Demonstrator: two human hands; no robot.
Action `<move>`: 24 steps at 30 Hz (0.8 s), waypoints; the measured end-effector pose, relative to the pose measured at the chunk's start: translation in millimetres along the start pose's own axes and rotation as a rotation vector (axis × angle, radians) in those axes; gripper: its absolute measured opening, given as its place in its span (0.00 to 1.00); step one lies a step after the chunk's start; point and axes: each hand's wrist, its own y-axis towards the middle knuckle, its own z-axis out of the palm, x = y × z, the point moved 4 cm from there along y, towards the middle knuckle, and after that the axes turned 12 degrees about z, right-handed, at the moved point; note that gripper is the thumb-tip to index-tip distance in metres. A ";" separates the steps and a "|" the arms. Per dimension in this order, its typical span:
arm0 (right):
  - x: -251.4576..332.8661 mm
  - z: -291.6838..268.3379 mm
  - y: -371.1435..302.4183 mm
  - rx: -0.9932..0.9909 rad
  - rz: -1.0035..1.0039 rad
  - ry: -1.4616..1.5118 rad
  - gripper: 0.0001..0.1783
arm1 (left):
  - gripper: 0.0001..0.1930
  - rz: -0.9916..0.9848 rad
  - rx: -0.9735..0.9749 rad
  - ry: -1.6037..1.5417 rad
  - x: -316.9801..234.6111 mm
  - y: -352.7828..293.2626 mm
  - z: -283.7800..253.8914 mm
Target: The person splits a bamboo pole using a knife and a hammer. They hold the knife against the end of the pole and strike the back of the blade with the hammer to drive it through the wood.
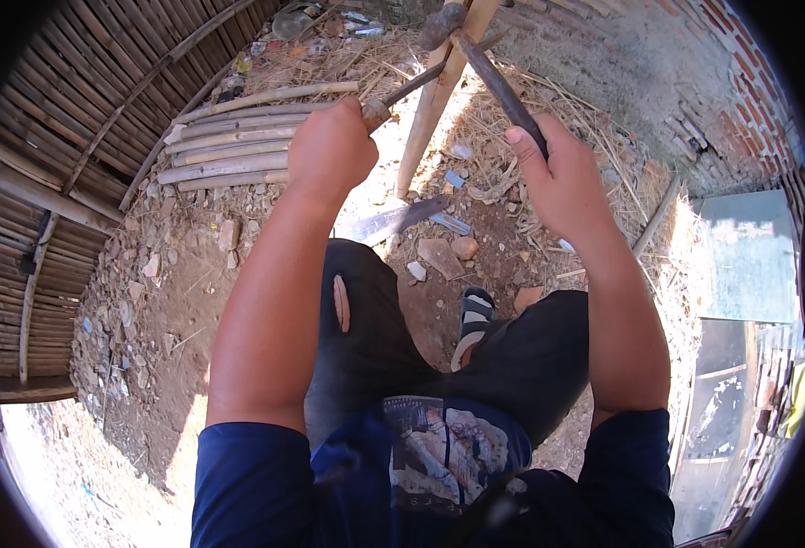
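My left hand is closed round the wooden handle of a long, narrow-bladed tool. Its dark metal blade crosses a pale, tapered length of wood or bamboo, and a pointed end shows beyond it on the right. I cannot tell whether the blade is sunk into the piece. In my right hand is a hammer, gripped low on its dark handle. The rounded hammer head overlaps the upper part of the pale piece, above the blade; contact is unclear. The pale piece slants, its narrow end pointing down toward the ground.
A saw blade lies beside my left knee. Several bamboo poles are stacked at left, before a slatted bamboo wall. Stones and straw litter the dirt. A brick wall and a pale panel stand at right.
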 end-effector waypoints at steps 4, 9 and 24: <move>15.8 -16.4 -0.1 -0.154 -0.036 0.177 0.21 | 0.12 -0.029 0.033 -0.014 1.0 -2.6 -2.5; -12.9 31.3 -7.4 0.002 0.045 -0.042 0.21 | 0.12 0.008 0.031 -0.036 -5.9 -2.7 -1.6; -4.0 16.4 -5.9 0.013 -0.023 -0.147 0.18 | 0.12 -0.017 0.024 -0.108 3.4 -8.3 3.5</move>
